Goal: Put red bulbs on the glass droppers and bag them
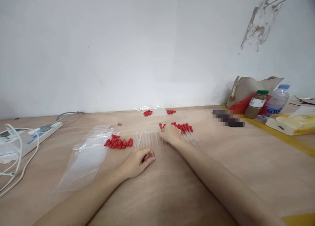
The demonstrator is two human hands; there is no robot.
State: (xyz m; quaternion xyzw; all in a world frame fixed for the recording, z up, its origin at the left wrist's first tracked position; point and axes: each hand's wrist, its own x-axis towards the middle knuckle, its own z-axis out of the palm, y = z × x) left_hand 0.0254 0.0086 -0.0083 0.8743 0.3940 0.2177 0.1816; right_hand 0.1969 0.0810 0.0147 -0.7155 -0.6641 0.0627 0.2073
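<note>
My left hand [139,160] rests on the wooden table [221,167] with its fingers curled in, just in front of a row of clear glass tubes [145,139]. What it holds, if anything, is hidden. My right hand [171,134] reaches further out, fingers closed near a dropper with a red bulb [160,125]. To its right lies a row of finished droppers with red bulbs [186,131]. A pile of loose red rubber bulbs [118,142] lies left of the tubes.
Clear plastic bags [83,157] lie at the left. A white power strip with cables [31,137] sits at the far left. More red bulbs [148,113] lie by the wall. A beige bag [248,86], a jar [257,103] and a water bottle [277,99] stand at the right.
</note>
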